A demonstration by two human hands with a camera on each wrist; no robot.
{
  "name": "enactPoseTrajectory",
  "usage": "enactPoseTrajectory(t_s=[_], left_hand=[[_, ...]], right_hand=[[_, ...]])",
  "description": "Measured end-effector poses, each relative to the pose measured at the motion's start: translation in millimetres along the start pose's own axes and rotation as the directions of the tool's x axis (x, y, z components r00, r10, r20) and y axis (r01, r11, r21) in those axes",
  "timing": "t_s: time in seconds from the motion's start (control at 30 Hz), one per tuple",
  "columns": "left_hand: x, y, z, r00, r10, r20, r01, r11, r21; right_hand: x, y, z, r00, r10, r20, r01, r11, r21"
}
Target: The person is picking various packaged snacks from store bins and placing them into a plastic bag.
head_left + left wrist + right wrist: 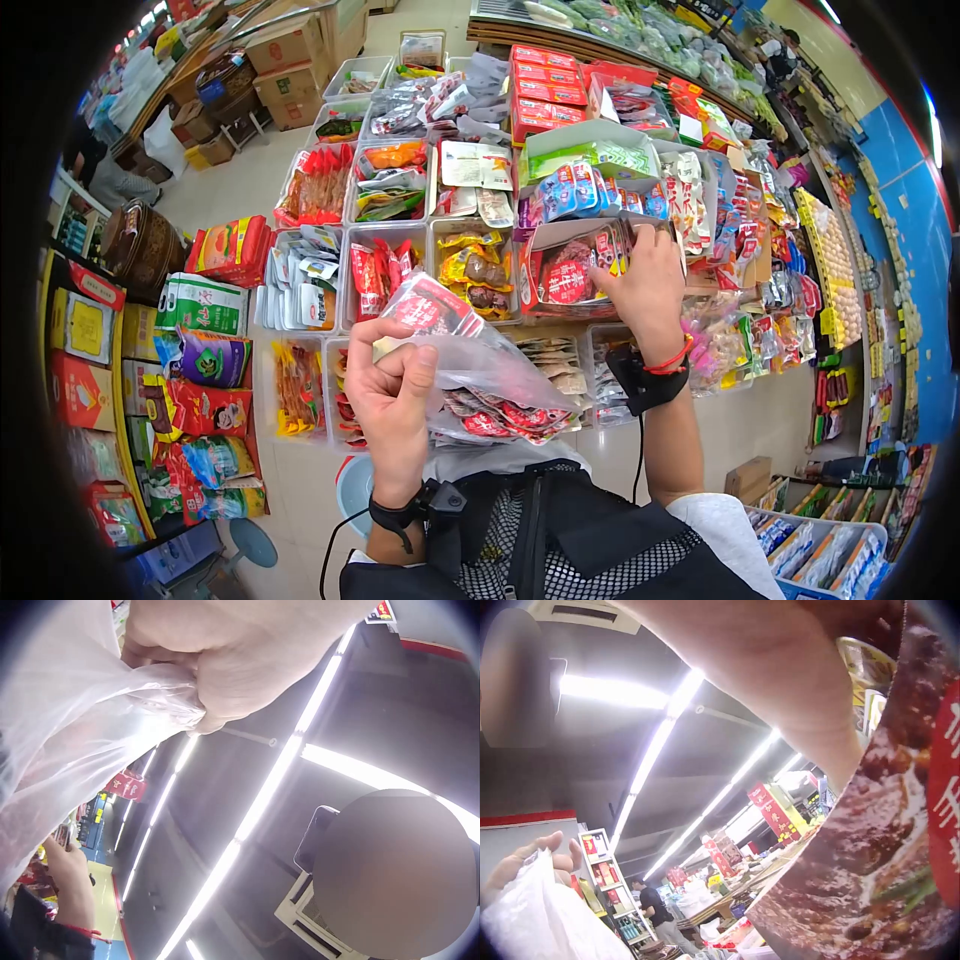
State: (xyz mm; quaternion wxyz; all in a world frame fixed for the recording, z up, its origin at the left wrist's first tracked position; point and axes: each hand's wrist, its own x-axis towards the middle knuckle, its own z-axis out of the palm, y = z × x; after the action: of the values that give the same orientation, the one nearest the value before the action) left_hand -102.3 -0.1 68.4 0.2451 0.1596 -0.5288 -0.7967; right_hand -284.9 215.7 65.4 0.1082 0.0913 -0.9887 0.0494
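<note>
My left hand [390, 400] grips the gathered top of a clear plastic bag [480, 360]. In the left wrist view the film bunches between its fingers and thumb. Several red-and-black snack packets [510, 418] lie in the bottom of the bag, with a red-and-white one [430, 312] showing near the top. My right hand [650, 285] reaches over the right side of an open carton of red meat-snack packets [568, 275], its thumb against the packets. A meat-pictured panel [855, 862] fills the right of the right wrist view. The right fingertips are hidden, so I cannot tell what they hold.
Plastic bins of wrapped snacks surround the carton, including yellow packets [475, 270] and red packets [378, 278]. Red boxes [548, 90] are stacked behind. Bagged goods line a shelf [205, 400] at the left. A blue stool [355, 485] stands below the bins.
</note>
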Motion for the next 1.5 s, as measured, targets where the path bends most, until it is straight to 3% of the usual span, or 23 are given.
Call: enactPoseTrajectory(t_s=[0.1, 0.2, 0.3, 0.4, 0.43, 0.53, 0.57, 0.67, 0.7, 0.8, 0.83, 0.93, 1.17, 1.4, 1.5], left_hand=[[0, 0, 0, 1.000, 0.005, 0.007, -0.005, 1.000, 0.014], [-1, 0, 1, 1.000, 0.007, 0.007, -0.007, 1.000, 0.005], [-2, -2, 1, 1.000, 0.007, 0.012, -0.007, 1.000, -0.011], [-2, -2, 2, 1.000, 0.009, 0.004, -0.009, 1.000, -0.008], [-2, -2, 3, 1.000, 0.009, -0.001, -0.009, 1.000, -0.002], [1, -2, 3, 1.000, 0.009, 0.006, -0.009, 1.000, 0.011], [2, -1, 3, 1.000, -0.001, 0.026, 0.000, 1.000, 0.030], [3, 1, 5, 0.999, -0.008, 0.037, 0.007, 1.000, 0.027], [2, 0, 6, 1.000, -0.006, 0.024, 0.005, 1.000, 0.021], [1, -2, 8, 1.000, -0.012, 0.009, 0.012, 1.000, 0.014], [1, -3, 8, 1.000, -0.013, 0.012, 0.013, 1.000, 0.007], [1, -3, 6, 0.999, -0.019, 0.026, 0.018, 1.000, 0.007], [-2, -7, -2, 0.998, -0.027, 0.054, 0.026, 1.000, 0.004], [-4, -8, -5, 0.996, -0.027, 0.085, 0.027, 1.000, -0.006], [-3, -10, -5, 0.996, -0.033, 0.081, 0.032, 0.999, 0.011]], right_hand=[[-9, -16, -2, 0.991, -0.058, -0.121, 0.044, 0.993, -0.114], [-3, -14, 3, 0.996, 0.088, 0.009, -0.087, 0.996, -0.020], [-1, -10, 3, 0.995, 0.096, 0.011, -0.096, 0.995, 0.019], [0, -7, -6, 0.993, 0.090, -0.082, -0.066, 0.964, 0.256], [-2, -9, -7, 0.987, 0.042, -0.154, -0.001, 0.967, 0.256], [4, -11, -3, 0.991, 0.098, 0.093, -0.131, 0.865, 0.485], [8, -4, 11, 0.997, 0.082, 0.002, -0.074, 0.894, 0.443], [11, -7, -8, 0.995, 0.071, 0.067, -0.089, 0.940, 0.330], [9, -8, -1, 0.998, 0.060, 0.017, -0.062, 0.968, 0.243], [7, -10, 3, 0.976, 0.110, 0.187, -0.144, 0.973, 0.181], [7, -8, 7, 0.983, 0.080, 0.166, -0.112, 0.975, 0.191], [14, -12, 2, 0.953, 0.084, 0.291, -0.116, 0.989, 0.096], [7, 1, -4, 0.970, 0.084, 0.229, -0.124, 0.978, 0.166], [9, 40, 1, 0.963, -0.157, 0.217, 0.007, 0.825, 0.565], [4, 32, 1, 0.958, -0.186, 0.216, 0.054, 0.862, 0.504]])
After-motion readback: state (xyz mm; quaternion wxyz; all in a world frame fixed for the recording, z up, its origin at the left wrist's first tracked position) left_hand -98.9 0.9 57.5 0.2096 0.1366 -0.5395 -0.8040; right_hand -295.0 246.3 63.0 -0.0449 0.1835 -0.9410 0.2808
